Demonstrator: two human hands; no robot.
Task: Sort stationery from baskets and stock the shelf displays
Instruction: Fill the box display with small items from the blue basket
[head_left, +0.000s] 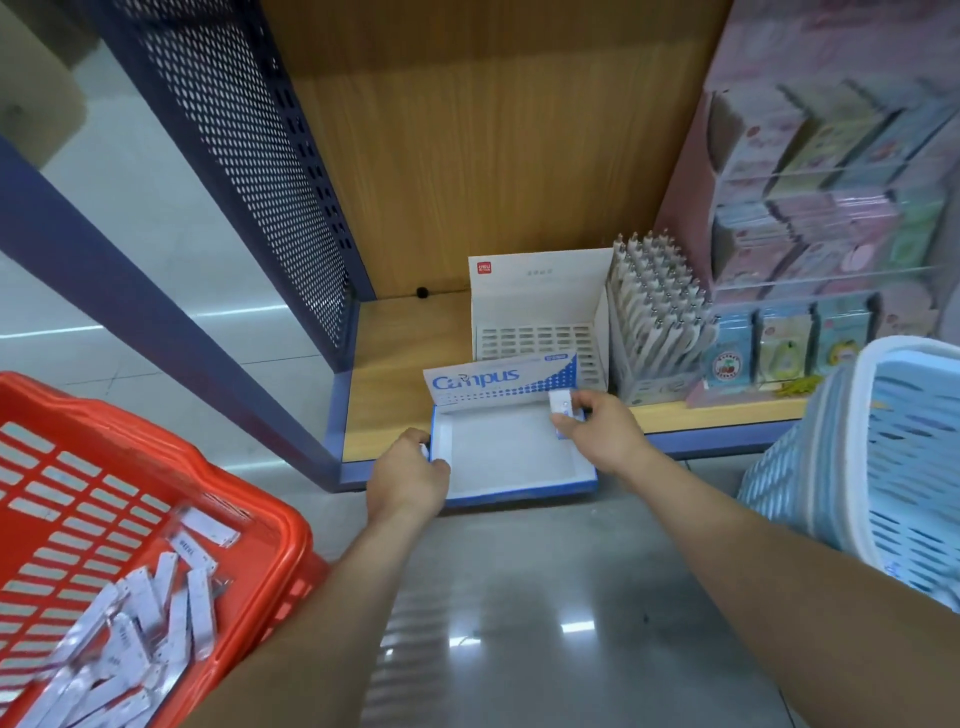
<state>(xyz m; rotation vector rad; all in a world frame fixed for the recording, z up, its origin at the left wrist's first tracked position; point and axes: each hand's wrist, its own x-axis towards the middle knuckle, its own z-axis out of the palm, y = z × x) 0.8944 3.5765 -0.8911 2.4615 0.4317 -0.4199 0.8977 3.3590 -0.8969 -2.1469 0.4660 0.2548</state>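
The left hand (408, 480) grips the front-left corner of the open Campus box (519, 496), fingers curled round its wall. The right hand (602, 428) pinches 1 small white packet (562, 405) over the box's rear-right corner. The blue-rimmed box sits at the shelf's (727, 441) front edge, its white floor open.

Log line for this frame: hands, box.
left hand: grips blue-and-white cardboard Campus display box left edge | right hand: pinches small white packet over box's right rear | red plastic basket: white packets inside
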